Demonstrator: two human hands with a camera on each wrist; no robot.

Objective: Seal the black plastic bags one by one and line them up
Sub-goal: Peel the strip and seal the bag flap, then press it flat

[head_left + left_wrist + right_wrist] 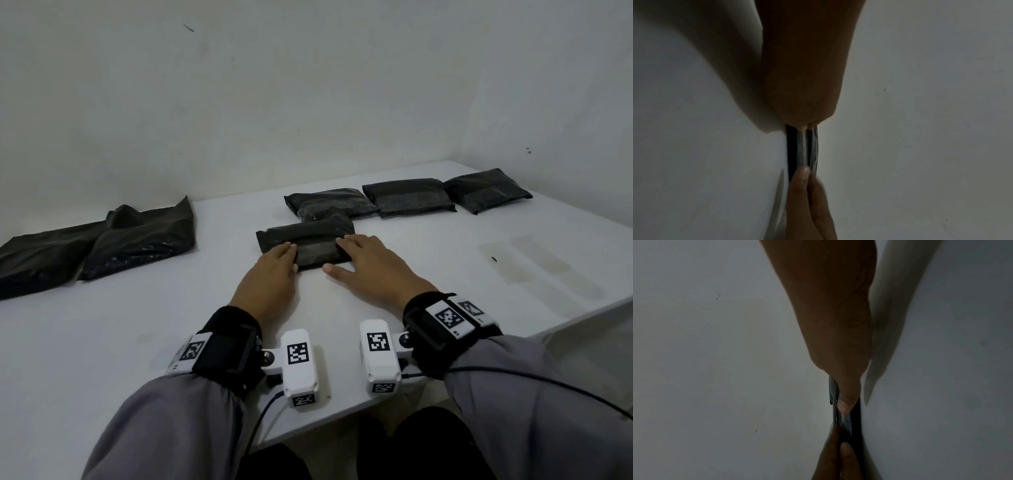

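1. The folded bag (308, 245) lies on the white bench (102, 325), in front of the person, just before a row of three sealed bags (409, 197) at the far side.
2. The left hand (270, 277) lies flat, fingers straight, pressing the bag's left part.
3. The right hand (368, 265) lies flat too, fingers straight on the bag's right part, thumb on the bench.
4. Two unsealed bags (102, 240) lie overlapped at the far left.

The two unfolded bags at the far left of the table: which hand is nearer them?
Left. The left hand presses the folded bag's left end, closer to the unfolded bags; the right hand presses its right end.
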